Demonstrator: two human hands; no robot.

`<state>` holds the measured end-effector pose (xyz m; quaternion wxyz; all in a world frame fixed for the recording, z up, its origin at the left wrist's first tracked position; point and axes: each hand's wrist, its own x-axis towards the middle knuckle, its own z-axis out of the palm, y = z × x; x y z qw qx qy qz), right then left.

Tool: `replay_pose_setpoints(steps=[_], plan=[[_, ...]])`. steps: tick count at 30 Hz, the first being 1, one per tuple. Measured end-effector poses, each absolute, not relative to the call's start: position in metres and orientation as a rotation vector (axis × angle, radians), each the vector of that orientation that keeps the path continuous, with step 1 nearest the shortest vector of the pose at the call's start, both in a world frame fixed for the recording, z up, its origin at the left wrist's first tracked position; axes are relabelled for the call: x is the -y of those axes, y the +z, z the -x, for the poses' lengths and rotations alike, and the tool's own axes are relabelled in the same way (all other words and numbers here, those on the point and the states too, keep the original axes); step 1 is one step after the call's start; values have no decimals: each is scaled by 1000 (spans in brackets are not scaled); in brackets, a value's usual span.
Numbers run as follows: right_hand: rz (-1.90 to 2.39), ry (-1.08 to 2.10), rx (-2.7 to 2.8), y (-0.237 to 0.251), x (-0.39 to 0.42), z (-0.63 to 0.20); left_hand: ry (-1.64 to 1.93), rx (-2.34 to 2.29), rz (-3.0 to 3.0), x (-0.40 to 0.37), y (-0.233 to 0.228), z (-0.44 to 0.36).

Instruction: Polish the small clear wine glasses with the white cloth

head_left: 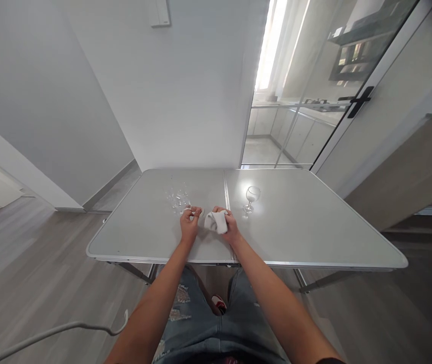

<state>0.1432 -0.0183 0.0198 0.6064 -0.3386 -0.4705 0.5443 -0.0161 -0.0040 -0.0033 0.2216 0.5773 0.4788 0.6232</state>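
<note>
My right hand (231,225) is closed around a white cloth (216,221), bunched up in front of the fingers. Close beside it, the fingers of my left hand (190,222) are pinched together on something small, pale and thin that I cannot make out. Just beyond the left hand lies a shiny, see-through heap (178,198), either crumpled clear film or glass pieces; I cannot tell which. A clear stemmed glass (253,194) stands upright to the right of my hands, touched by neither.
The grey folding table (307,227) has a metal rim and a centre seam. Its far edge is near a white wall (185,101) and a glass door (299,101) with a black handle. A pale curved cable or tube (68,326) shows at lower left.
</note>
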Motion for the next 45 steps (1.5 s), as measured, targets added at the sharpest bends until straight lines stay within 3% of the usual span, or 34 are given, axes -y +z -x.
replay_pose_setpoints(steps=[9, 16, 26, 37, 45], plan=[[585, 1519, 1063, 13, 11, -147, 1575, -1216, -1899, 6, -1, 10], [977, 1046, 1372, 13, 10, -144, 1406, -1221, -2148, 3, -5, 9], [1067, 738, 1366, 18, 30, -153, 1284, -1086, -2262, 10, 5, 3], [1534, 353, 1019, 19, 60, -305, 1363, -1169, -2136, 3, 3, 4], [1533, 509, 935, 6, 6, -350, 1337, -1192, -2140, 1, 1, 4]])
